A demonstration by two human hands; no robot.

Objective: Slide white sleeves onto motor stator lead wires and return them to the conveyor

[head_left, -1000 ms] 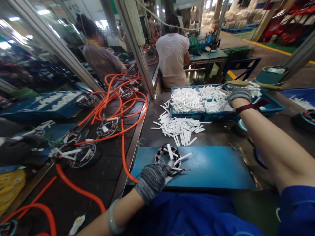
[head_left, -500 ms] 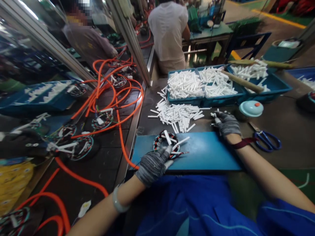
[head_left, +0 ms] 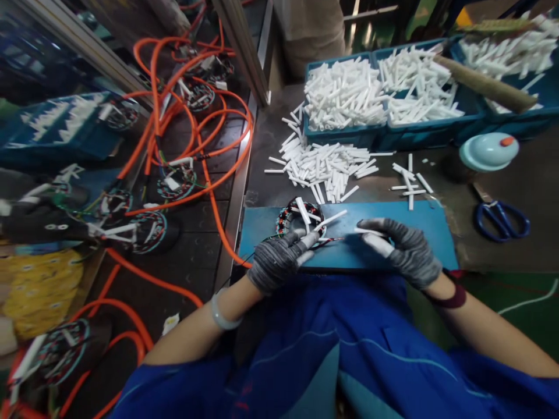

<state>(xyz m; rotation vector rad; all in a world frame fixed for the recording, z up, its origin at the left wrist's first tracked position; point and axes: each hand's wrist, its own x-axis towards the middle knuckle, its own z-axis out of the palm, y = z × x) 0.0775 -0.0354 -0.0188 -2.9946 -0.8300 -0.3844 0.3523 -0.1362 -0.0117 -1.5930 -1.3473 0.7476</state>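
Observation:
A ring-shaped wound motor stator (head_left: pixel 283 221) lies on the blue board (head_left: pixel 345 247), with white sleeves and dark and red lead wires at its right side. My left hand (head_left: pixel 279 259), in a grey knit glove with pale fingertips, is closed on the near edge of the stator and its leads; its fingertips partly hide what they pinch. To the right, over the board, my gloved right hand (head_left: pixel 404 247) pinches a short white sleeve (head_left: pixel 365 231) between thumb and fingers, pointing toward the stator. Several loose white sleeves (head_left: pixel 409 181) lie just beyond this hand.
A pile of white sleeves (head_left: pixel 334 166) lies behind the board. Blue bins (head_left: pixel 349 137) of sleeves stand at the back, a wooden stick (head_left: pixel 484 81) across them. Blue-handled scissors (head_left: pixel 502 221) and a lidded cup (head_left: pixel 489 152) are at right. Orange hoses (head_left: pixel 213 221) and more stators (head_left: pixel 177 179) fill the left.
My right hand has drawn back from the loose sleeves toward the stator, now with a white sleeve in its fingers. My left hand stays at the stator. The view has tilted downward.

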